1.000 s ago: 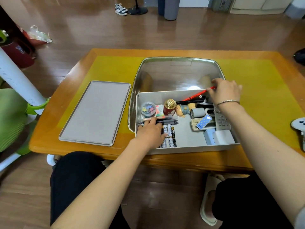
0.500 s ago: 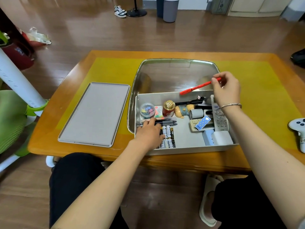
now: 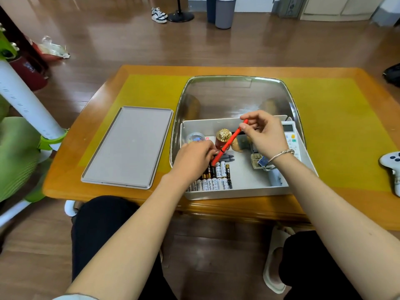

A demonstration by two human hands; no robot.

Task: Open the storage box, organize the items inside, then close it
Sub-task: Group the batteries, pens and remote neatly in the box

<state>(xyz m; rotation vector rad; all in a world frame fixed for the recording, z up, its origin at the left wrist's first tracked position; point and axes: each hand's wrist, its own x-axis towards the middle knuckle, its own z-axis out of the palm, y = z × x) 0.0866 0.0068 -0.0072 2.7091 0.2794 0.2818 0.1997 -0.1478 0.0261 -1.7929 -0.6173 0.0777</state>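
While the storage box (image 3: 242, 187) sits open at the near edge of the wooden table (image 3: 324, 72), we see its grey lid (image 3: 127, 148) lying flat just to its left, apart from it, with bare yellow mat beyond the lid and to the right of the box. A white game controller (image 3: 391, 167) lies near the table's right edge, well apart from the box. Inside, the floor between the batteries (image 3: 216, 180) at front left and the remote (image 3: 291, 139) along the right wall is bare.

Our right hand (image 3: 268, 135) hovers above the box's middle, thumb and fingers pinching the upper end of a red pen (image 3: 229, 144), which slants down and left so its lower tip nears the batteries. Our left hand (image 3: 192, 159) reaches into the left side, fingers curled down over the dark pens (image 3: 228, 158); we cannot tell whether they grip them. A gold-capped bottle (image 3: 223, 137) stands just behind the red pen.
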